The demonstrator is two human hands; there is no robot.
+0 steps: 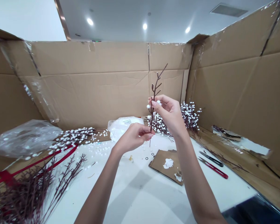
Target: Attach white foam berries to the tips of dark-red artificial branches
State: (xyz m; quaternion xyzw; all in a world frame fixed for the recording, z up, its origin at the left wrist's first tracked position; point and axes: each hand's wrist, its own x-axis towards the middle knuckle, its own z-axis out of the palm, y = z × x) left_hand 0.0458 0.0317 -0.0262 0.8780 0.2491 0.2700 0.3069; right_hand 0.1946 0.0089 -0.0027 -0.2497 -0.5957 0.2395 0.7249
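Observation:
I hold a thin dark red-brown branch (156, 84) upright in front of me. My left hand (133, 137) pinches its lower stem. My right hand (168, 114) is closed on the branch higher up, fingertips pressing a small white ball (159, 102) onto a twig. One or two white balls sit on the lower twigs; the top twigs are bare.
Bare branches (30, 189) lie at the front left, and branches with white balls (73, 137) behind them. More finished branches (189, 115) stand at the back. A cardboard scrap with white glue (169, 165), scissors (212, 164), plastic bags (25, 138) and cardboard walls (95, 90) surround the white table (140, 193).

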